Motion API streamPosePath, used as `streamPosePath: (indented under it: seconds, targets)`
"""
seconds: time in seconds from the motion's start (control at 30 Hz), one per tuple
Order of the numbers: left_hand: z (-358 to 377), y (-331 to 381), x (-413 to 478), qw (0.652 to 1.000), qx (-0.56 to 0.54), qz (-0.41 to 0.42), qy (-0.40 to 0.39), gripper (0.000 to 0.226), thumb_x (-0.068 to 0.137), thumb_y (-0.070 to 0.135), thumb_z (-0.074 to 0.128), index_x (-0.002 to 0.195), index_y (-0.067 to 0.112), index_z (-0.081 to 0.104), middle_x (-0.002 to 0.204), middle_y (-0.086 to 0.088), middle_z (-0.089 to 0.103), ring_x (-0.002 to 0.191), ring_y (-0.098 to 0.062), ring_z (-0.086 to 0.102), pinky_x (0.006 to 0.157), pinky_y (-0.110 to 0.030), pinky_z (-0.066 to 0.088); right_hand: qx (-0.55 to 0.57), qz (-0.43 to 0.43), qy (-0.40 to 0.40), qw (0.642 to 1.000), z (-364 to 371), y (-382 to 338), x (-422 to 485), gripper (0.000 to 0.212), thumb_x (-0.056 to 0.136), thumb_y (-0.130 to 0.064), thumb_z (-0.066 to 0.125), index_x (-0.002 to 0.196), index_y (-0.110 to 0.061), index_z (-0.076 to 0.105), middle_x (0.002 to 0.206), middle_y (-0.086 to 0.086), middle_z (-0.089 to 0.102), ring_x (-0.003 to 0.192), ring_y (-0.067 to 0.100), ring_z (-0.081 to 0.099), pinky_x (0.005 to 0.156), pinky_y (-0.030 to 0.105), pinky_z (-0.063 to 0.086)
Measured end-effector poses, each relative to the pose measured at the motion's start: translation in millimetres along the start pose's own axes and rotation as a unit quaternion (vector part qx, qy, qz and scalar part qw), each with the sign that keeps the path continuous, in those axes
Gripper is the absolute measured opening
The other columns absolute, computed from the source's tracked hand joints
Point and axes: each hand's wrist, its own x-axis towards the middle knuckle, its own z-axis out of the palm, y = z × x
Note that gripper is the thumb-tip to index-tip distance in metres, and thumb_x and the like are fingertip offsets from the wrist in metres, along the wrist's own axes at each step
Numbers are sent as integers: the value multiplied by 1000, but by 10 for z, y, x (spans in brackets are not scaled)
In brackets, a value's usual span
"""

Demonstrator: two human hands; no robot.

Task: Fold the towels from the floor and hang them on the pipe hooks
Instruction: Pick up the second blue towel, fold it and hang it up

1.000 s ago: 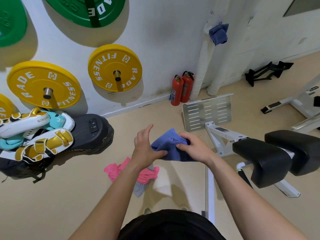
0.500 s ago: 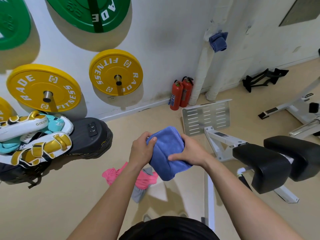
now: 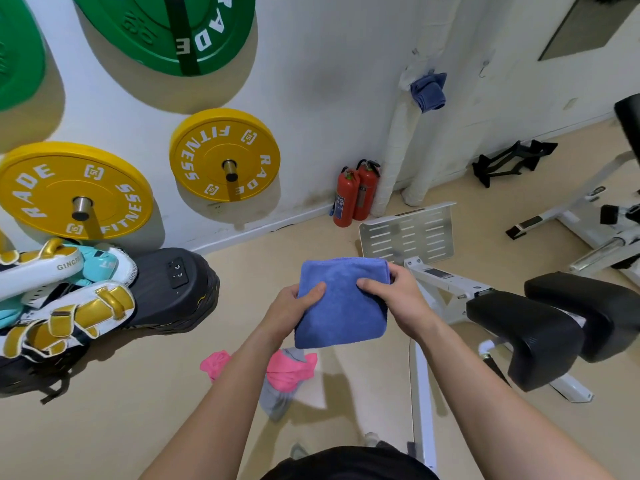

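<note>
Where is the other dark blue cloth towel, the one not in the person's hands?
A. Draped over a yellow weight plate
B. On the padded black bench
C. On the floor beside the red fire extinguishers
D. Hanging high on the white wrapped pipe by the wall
D: the second dark blue towel hangs high on the white wrapped pipe.

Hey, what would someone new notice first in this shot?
Centre frame, both hands, left and right, hold a folded blue microfibre towel flat between them. Big yellow weight plates and green ones hang on the white wall above, and another blue towel hangs on the white wrapped pipe.
</note>
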Motion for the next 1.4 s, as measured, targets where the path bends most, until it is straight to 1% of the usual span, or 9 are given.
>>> streamPosePath:
  seconds: [0.13, 0.33, 0.47, 0.57, 0.67, 0.8, 1.03, 1.2, 1.4]
  targets:
    - [85, 95, 159, 993, -28, 79, 84, 21, 97, 33, 62, 116, 26, 63, 109, 8, 73, 98, -10, 70, 84, -30, 56, 6, -18, 62, 998, 176, 49, 110, 22, 90, -18, 71, 111, -17, 64, 106, -1, 75, 100, 16, 71, 81, 28, 56]
    - [241, 288, 511, 984, 35, 110, 135, 7, 98, 28, 59, 104, 25, 58, 98, 11, 68, 89, -7, 65, 72, -21, 49, -101, 12, 54, 993, 53, 140, 365, 64, 72, -21, 87, 123, -25, 49, 115, -11, 66, 103, 4, 66, 86, 29, 56]
    - [423, 427, 935, 969, 138, 132, 158, 14, 98, 32, 57, 99, 19, 54, 87, 8, 66, 78, -10, 62, 61, -22, 44, -185, 11, 120, 975, -195, -29, 704, 47, 79, -20, 81, 114, -20, 50, 99, -16, 61, 87, -2, 59, 65, 12, 42]
    - [657, 642, 1389, 958, 193, 114, 176, 23, 98, 40, 52, 102, 18, 49, 89, 0, 66, 79, -22, 63, 65, -35, 48, -219, 4, 159, 963, -432, -137, 1127, 46, 77, -27, 81, 109, -20, 50, 95, -12, 59, 89, 13, 60, 69, 23, 44]
    - [911, 955, 1915, 956, 204, 115, 177, 26, 98, 43, 51, 103, 18, 48, 91, -1, 66, 82, -25, 63, 73, -40, 52, -209, 5, 189, 959, -789, -271, 1613, 46, 76, -35, 82, 107, -20, 51, 96, -10, 61, 88, 15, 60, 67, 24, 43]
    - [1327, 1520, 2628, 959, 188, 132, 163, 21, 98, 38, 54, 103, 18, 53, 90, 6, 66, 82, -18, 63, 70, -34, 49, -177, -23, 189, 966, -1406, -552, 2293, 43, 85, -40, 73, 116, -19, 52, 107, -4, 65, 96, 18, 63, 78, 31, 48]
    - [2078, 2453, 3782, 959, 197, 141, 145, 19, 96, 39, 57, 102, 21, 55, 92, 7, 67, 83, -13, 63, 73, -34, 50, -180, -7, 193, 965, -2583, -1165, 3386, 46, 87, -47, 68, 116, -15, 50, 106, 0, 67, 98, 22, 65, 86, 37, 52]
    - [2370, 2943, 4489, 957, 210, 151, 131, 20, 93, 41, 58, 103, 23, 56, 92, 9, 68, 83, -10, 64, 74, -32, 52, -182, -21, 180, 966, -3106, -1450, 3974, 39, 89, -49, 66, 112, -24, 46, 98, -8, 59, 92, 19, 60, 80, 28, 43]
    - [2601, 3454, 5333, 953, 229, 154, 121, 25, 93, 42, 59, 100, 18, 56, 90, 4, 66, 83, -16, 63, 76, -33, 49, -194, 16, 178, 965, -3664, -1694, 4731, 41, 92, -39, 65, 118, -11, 52, 104, 3, 63, 95, 25, 61, 81, 31, 45]
